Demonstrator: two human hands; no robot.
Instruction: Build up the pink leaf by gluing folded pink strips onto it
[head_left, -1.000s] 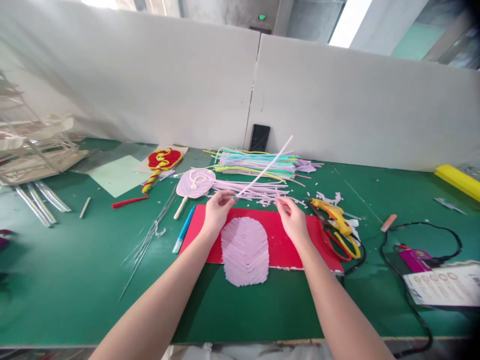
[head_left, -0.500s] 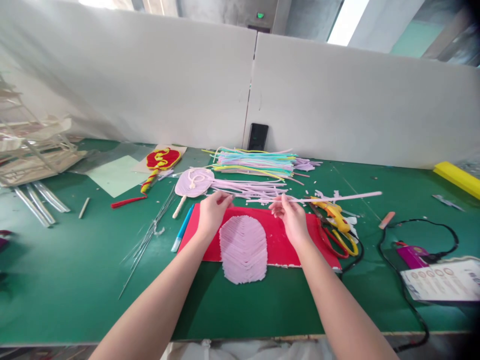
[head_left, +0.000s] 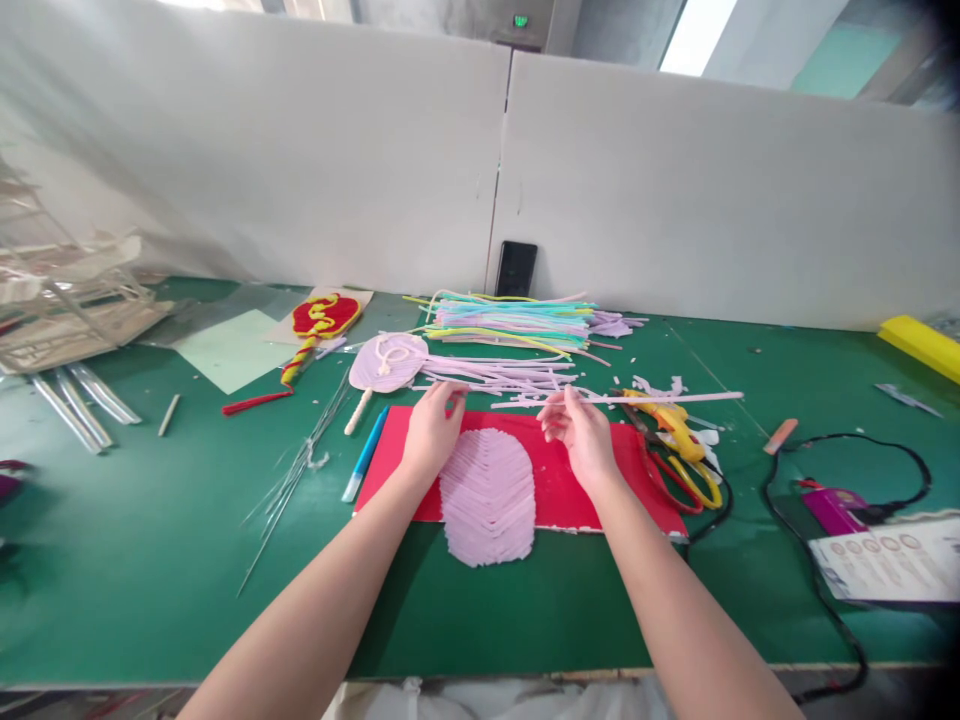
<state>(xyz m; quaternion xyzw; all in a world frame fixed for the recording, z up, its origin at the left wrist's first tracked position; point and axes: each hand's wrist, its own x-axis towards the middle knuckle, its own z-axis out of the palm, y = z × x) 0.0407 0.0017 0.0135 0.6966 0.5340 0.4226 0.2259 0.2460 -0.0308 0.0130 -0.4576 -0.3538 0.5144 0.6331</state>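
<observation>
My right hand (head_left: 578,437) pinches a long pale pink pipe cleaner (head_left: 660,398), which lies level and sticks out to the right above the table. My left hand (head_left: 431,430) hovers with loosely curled fingers beside the pipe cleaner's left end; whether it touches it I cannot tell. Below both hands lies a pink leaf-shaped oval (head_left: 487,495) made of pipe cleaner pieces, resting on a red sheet (head_left: 570,490). Just behind my hands lies a heap of loose pink pipe cleaners (head_left: 502,375).
A pile of coloured pipe cleaners (head_left: 510,322) and a pink fan (head_left: 386,363) sit behind. Yellow glue gun (head_left: 671,425), red-and-yellow scissors (head_left: 686,480), black cable (head_left: 787,520) and a purple device (head_left: 832,507) lie right. A blue pen (head_left: 365,456), thin wires (head_left: 296,475) and a red-yellow ornament (head_left: 319,320) lie left.
The pink pipe cleaner swung down from pointing up-right in my left hand to lying level in my right hand's pinch. My left hand let go and stayed close.
</observation>
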